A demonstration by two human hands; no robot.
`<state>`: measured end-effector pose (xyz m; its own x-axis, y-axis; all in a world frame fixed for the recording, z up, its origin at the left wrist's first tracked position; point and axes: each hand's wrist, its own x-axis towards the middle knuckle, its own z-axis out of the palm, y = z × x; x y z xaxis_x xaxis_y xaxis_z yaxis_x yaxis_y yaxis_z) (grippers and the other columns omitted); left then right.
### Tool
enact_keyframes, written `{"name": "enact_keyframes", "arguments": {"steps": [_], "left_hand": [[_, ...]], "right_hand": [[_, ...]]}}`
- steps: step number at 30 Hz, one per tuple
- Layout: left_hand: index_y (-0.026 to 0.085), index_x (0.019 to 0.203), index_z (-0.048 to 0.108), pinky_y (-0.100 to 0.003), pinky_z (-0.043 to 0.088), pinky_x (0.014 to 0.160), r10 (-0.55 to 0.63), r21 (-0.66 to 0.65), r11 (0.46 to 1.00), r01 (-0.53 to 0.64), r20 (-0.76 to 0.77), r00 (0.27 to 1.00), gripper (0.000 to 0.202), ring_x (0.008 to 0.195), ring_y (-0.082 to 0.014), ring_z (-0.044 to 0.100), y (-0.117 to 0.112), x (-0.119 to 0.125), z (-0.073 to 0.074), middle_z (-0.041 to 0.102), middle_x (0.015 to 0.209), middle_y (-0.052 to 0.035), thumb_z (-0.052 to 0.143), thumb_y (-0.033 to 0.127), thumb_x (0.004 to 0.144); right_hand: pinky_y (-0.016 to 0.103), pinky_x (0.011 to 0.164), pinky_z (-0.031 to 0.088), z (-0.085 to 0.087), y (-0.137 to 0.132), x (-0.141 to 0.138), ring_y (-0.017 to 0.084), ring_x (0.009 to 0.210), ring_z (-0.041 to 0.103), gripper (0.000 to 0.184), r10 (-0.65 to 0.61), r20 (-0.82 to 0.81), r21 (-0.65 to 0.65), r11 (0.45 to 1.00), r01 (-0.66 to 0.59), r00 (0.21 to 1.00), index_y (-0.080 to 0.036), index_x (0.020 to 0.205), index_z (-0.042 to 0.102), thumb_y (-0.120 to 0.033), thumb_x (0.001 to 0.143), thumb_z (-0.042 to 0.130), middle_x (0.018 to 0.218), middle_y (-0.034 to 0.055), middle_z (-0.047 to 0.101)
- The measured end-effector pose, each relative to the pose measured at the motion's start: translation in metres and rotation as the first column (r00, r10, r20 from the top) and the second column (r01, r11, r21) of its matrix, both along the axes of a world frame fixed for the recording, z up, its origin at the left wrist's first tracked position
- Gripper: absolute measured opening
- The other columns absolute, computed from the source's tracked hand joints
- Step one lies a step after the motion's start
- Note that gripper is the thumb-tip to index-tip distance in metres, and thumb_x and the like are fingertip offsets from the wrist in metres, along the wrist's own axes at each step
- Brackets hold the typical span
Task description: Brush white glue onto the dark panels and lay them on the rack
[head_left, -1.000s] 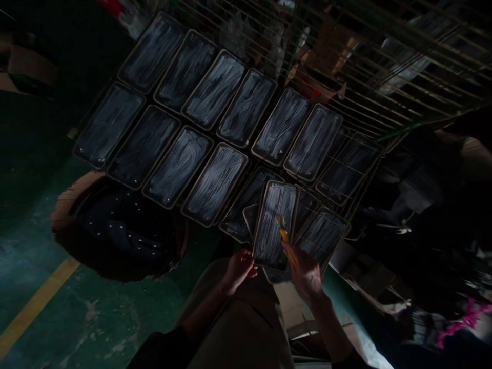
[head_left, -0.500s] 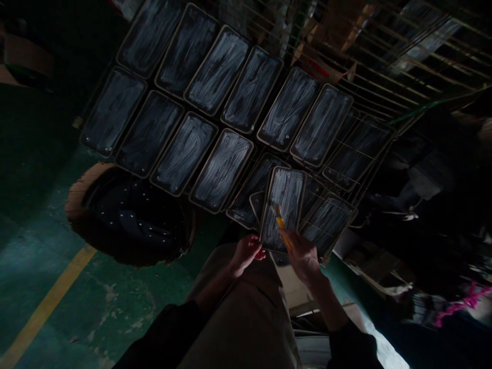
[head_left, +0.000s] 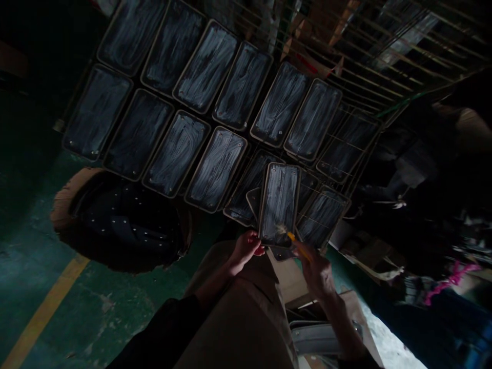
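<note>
My right hand is closed round the yellow handle of a brush. The brush's pale bristles touch the lower part of a dark rectangular panel with rounded corners and streaky whitish coating. At that panel's lower left corner, my left hand grips the edge, fingers curled. Under the held panel another dark panel pokes out on the left. Similar streaked panels, such as this one, lie in two slanting rows on a wire rack in front of me.
A torn-edged round cardboard container with dark studded pieces stands on the green floor at left, near a yellow floor line. An upright wire grid rises behind the rack. Below my right arm sits a box with grey panels.
The brush has moved down the held panel from its middle to near the bottom edge, its handle now more slanted. My left hand stays at the corner. The whole view has shifted slightly.
</note>
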<state>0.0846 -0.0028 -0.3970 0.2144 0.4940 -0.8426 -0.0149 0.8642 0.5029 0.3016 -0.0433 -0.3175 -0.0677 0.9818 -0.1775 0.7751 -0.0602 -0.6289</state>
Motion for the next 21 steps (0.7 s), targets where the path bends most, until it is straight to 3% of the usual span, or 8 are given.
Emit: {"name": "enact_keyframes", "arguments": {"steps": [4,7,11,15,18,21], "left_hand": [[0.012,0.085,0.055,-0.024,0.054,0.051,-0.013,0.005,1.000,0.013,0.020,1.000,0.023,0.055,-0.0139,0.067,0.001,-0.001,0.002,0.066,0.065,-0.0028,0.068,0.030,0.079],[0.012,0.087,0.055,-0.027,0.056,0.057,-0.016,0.025,1.000,0.015,0.046,0.999,0.028,0.061,-0.0158,0.069,0.000,-0.002,0.002,0.066,0.066,-0.0035,0.069,0.034,0.078],[0.013,0.087,0.054,-0.031,0.058,0.062,-0.005,0.019,1.000,0.003,0.095,0.995,0.034,0.063,-0.0175,0.069,-0.001,-0.003,0.006,0.066,0.067,-0.0034,0.071,0.040,0.076],[0.014,0.092,0.053,-0.033,0.058,0.066,0.026,-0.022,1.000,-0.022,0.177,0.984,0.042,0.065,-0.0183,0.070,0.003,-0.004,0.017,0.067,0.072,-0.0035,0.075,0.043,0.072],[0.014,0.098,0.052,-0.030,0.055,0.059,0.000,-0.015,1.000,0.003,0.206,0.979,0.052,0.060,-0.0182,0.069,0.003,-0.003,0.023,0.067,0.069,-0.0030,0.075,0.049,0.069],[0.012,0.117,0.049,-0.026,0.049,0.047,-0.064,0.049,0.997,0.056,0.175,0.982,0.073,0.050,-0.0173,0.064,0.000,-0.002,0.021,0.064,0.063,-0.0021,0.074,0.058,0.066]], "right_hand": [[0.024,0.074,0.058,-0.003,0.042,0.013,0.015,0.084,0.071,0.028,-0.057,0.047,0.114,0.992,0.051,0.997,-0.021,0.122,0.059,-0.023,0.098,0.045,0.098,0.0042,0.074],[0.025,0.078,0.057,-0.008,0.050,0.011,0.015,0.088,0.071,0.028,-0.049,0.042,0.134,0.990,0.043,0.998,-0.022,0.123,0.058,-0.024,0.098,0.045,0.104,0.0047,0.072],[0.028,0.077,0.058,-0.008,0.017,0.000,0.018,0.089,0.071,0.030,-0.049,0.050,0.035,0.998,0.047,0.998,-0.020,0.121,0.059,-0.028,0.099,0.040,0.106,0.0074,0.072],[0.023,0.059,0.057,0.014,-0.032,-0.016,0.017,0.070,0.071,0.031,-0.110,0.020,-0.072,0.991,0.111,0.994,-0.020,0.117,0.061,-0.033,0.099,0.039,0.087,0.0060,0.074],[0.020,0.059,0.056,0.033,-0.051,-0.024,0.014,0.063,0.070,0.035,-0.316,-0.023,-0.108,0.944,0.312,0.948,-0.021,0.114,0.060,-0.040,0.100,0.035,0.075,0.0027,0.071],[0.018,0.059,0.056,0.044,-0.051,-0.020,0.014,0.062,0.069,0.038,-0.512,-0.022,0.020,0.858,0.513,0.859,-0.025,0.111,0.063,-0.045,0.098,0.034,0.076,0.0026,0.070]]}}
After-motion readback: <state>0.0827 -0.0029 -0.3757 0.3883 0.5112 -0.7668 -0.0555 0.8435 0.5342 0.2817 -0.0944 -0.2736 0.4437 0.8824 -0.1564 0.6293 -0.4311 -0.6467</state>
